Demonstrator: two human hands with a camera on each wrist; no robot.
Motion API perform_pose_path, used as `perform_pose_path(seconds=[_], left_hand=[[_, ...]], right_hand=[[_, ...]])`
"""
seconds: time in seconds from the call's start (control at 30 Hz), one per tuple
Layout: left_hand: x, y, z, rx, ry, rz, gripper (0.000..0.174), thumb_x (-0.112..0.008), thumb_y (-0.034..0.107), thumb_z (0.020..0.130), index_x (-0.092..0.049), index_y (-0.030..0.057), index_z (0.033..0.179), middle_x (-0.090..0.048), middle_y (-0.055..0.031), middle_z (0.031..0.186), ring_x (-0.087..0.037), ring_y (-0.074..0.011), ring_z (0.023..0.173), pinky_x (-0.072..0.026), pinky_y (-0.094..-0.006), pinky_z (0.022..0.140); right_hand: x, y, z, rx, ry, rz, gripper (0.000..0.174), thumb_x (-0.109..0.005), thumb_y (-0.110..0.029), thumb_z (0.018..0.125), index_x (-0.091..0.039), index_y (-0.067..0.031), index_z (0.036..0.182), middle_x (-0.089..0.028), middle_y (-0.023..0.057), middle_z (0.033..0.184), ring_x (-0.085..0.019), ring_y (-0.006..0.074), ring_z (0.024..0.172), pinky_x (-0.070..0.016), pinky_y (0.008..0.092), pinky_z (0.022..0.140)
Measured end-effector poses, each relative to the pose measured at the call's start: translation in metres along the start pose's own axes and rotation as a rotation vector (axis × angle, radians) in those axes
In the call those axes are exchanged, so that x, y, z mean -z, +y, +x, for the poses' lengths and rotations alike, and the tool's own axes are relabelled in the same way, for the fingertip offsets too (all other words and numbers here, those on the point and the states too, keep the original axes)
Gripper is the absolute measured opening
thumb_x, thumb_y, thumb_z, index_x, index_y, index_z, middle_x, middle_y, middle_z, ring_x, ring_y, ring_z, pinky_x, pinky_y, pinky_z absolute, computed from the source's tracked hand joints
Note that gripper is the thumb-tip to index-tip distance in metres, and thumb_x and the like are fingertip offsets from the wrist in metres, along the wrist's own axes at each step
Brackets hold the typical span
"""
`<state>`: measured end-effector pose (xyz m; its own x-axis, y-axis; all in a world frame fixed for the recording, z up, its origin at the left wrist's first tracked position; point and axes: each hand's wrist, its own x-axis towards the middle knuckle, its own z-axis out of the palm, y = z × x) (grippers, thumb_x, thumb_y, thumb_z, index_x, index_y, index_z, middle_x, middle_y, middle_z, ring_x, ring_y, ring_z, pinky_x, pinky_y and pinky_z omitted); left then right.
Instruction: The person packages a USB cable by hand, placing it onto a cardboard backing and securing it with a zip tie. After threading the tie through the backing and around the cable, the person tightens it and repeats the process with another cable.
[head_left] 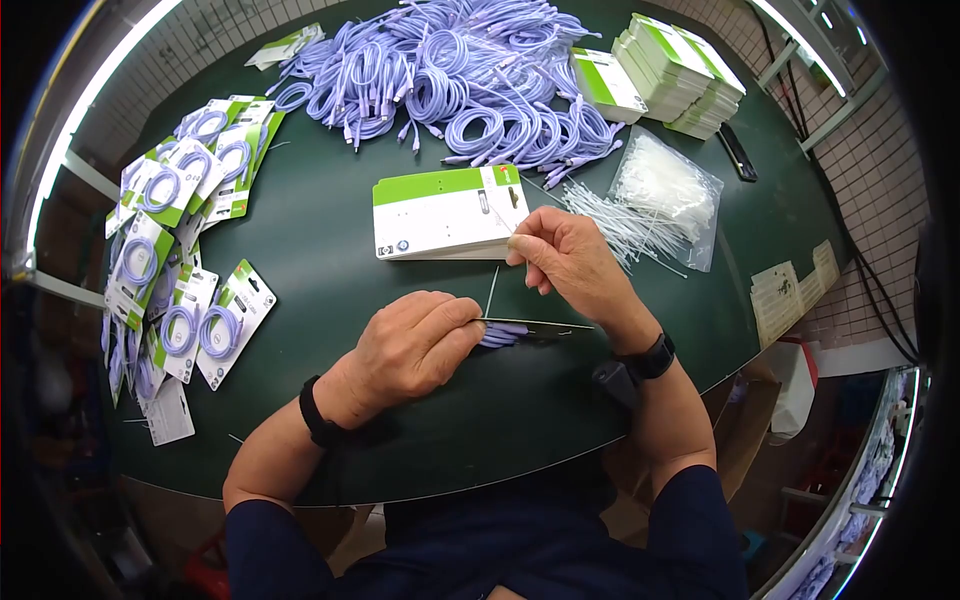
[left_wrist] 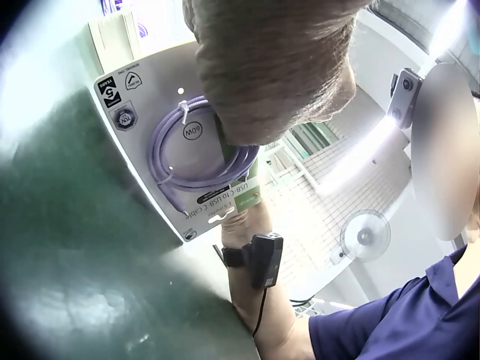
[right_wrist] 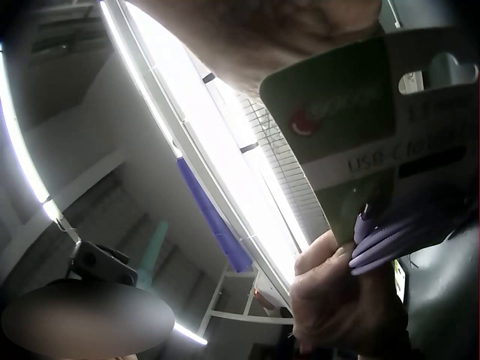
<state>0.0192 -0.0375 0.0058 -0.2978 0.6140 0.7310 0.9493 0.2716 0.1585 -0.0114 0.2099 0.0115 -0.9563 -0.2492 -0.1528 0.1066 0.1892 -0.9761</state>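
Note:
My left hand [head_left: 420, 342] grips a printed card [left_wrist: 135, 154], held nearly edge-on over the table in the head view. A coiled purple USB-C cable [left_wrist: 159, 150] lies against the card's face, with white cable ties around it in the left wrist view. A thin tie end [head_left: 492, 292] sticks up from the card beside my left fingertips. Above the card, my right hand [head_left: 572, 262] pinches a thin white cable tie [head_left: 500, 218] between thumb and forefinger. Behind both hands lies a stack of green-and-white cards [head_left: 440, 212].
Finished-looking cards with cables [head_left: 160, 190] pile up at the left. A heap of purple cables [head_left: 440, 70] covers the back. At the right are loose white ties [head_left: 620, 228], a plastic bag of ties [head_left: 665, 185], more card stacks [head_left: 665, 75] and a black cutter [head_left: 737, 152].

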Motion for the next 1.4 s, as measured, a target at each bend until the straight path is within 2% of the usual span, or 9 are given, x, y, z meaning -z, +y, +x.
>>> perform_pose_path(seconds=[0.1, 0.2, 0.47, 0.87, 1.03, 1.13, 1.3, 1.4], left_hand=[[0.0, 0.001, 0.0, 0.007, 0.001, -0.003, 0.016, -0.074, 0.0, 0.076, -0.067, -0.0022, 0.091, -0.068, -0.0128, 0.096, -0.07, -0.0266, 0.08, -0.0595, -0.0363, 0.07], [-0.002, 0.0, 0.0, -0.005, 0.009, 0.016, 0.016, -0.074, 0.0, 0.076, -0.067, -0.0019, 0.09, -0.068, -0.0125, 0.095, -0.07, -0.027, 0.079, -0.0596, -0.0364, 0.069], [-0.007, -0.006, -0.003, -0.006, 0.011, 0.0, 0.018, -0.075, 0.0, 0.074, -0.067, -0.0006, 0.09, -0.068, -0.0117, 0.094, -0.069, -0.0262, 0.077, -0.0585, -0.036, 0.066], [-0.009, -0.009, 0.0, 0.015, -0.014, -0.032, 0.018, -0.077, 0.0, 0.073, -0.068, 0.0005, 0.088, -0.068, -0.0104, 0.093, -0.068, -0.0244, 0.073, -0.0556, -0.0347, 0.062], [-0.009, -0.008, 0.0, 0.027, -0.023, -0.038, 0.018, -0.078, 0.0, 0.073, -0.068, 0.0006, 0.088, -0.068, -0.0101, 0.093, -0.068, -0.0242, 0.073, -0.0552, -0.0346, 0.061], [-0.007, -0.007, 0.002, 0.035, -0.029, -0.055, 0.029, -0.081, -0.007, 0.066, -0.065, -0.0002, 0.089, -0.07, -0.0126, 0.092, -0.069, -0.0264, 0.073, -0.056, -0.0339, 0.062], [-0.007, -0.005, 0.002, 0.042, -0.035, -0.052, 0.029, -0.081, -0.006, 0.066, -0.065, 0.0, 0.088, -0.07, -0.0125, 0.092, -0.069, -0.0264, 0.073, -0.0559, -0.0338, 0.062], [-0.007, -0.005, 0.003, 0.045, -0.027, -0.052, 0.029, -0.082, -0.006, 0.066, -0.065, 0.0006, 0.089, -0.071, -0.0116, 0.093, -0.069, -0.0258, 0.073, -0.0553, -0.0334, 0.062]], right_hand=[[0.001, 0.002, 0.002, 0.041, 0.012, -0.031, 0.012, -0.068, -0.013, 0.102, -0.066, -0.0015, 0.104, -0.069, 0.0015, 0.082, -0.062, 0.0053, 0.066, -0.0517, 0.0202, 0.058], [0.002, 0.008, 0.005, 0.086, -0.021, 0.124, 0.012, -0.069, -0.014, 0.102, -0.067, -0.0017, 0.101, -0.069, 0.0013, 0.083, -0.064, 0.0063, 0.069, -0.0521, 0.0203, 0.061], [-0.007, 0.0, 0.007, -0.086, -0.111, 0.358, 0.012, -0.07, -0.014, 0.101, -0.067, -0.0021, 0.102, -0.07, 0.0032, 0.089, -0.07, 0.0085, 0.076, -0.0541, 0.0189, 0.063], [-0.012, 0.01, 0.006, -0.144, -0.21, 0.463, 0.012, -0.073, -0.009, 0.099, -0.065, -0.0004, 0.101, -0.07, 0.0063, 0.09, -0.071, 0.0099, 0.075, -0.058, 0.0187, 0.066], [-0.013, 0.012, 0.007, -0.149, -0.21, 0.44, 0.012, -0.073, -0.008, 0.099, -0.064, 0.0, 0.101, -0.07, 0.0066, 0.091, -0.071, 0.0102, 0.075, -0.0588, 0.0194, 0.066], [-0.013, 0.015, 0.007, -0.133, -0.224, 0.44, 0.01, -0.073, -0.006, 0.098, -0.065, 0.0003, 0.1, -0.07, 0.0064, 0.091, -0.071, 0.0106, 0.075, -0.0593, 0.0196, 0.066], [-0.014, 0.011, 0.005, -0.162, -0.219, 0.4, 0.012, -0.075, -0.007, 0.096, -0.065, 0.0, 0.099, -0.07, 0.0057, 0.09, -0.07, 0.0101, 0.074, -0.0582, 0.02, 0.067], [-0.012, 0.004, 0.003, -0.037, -0.333, 0.264, 0.016, -0.077, -0.011, 0.094, -0.066, -0.0013, 0.098, -0.072, 0.005, 0.089, -0.069, 0.0093, 0.073, -0.056, 0.0201, 0.066]])
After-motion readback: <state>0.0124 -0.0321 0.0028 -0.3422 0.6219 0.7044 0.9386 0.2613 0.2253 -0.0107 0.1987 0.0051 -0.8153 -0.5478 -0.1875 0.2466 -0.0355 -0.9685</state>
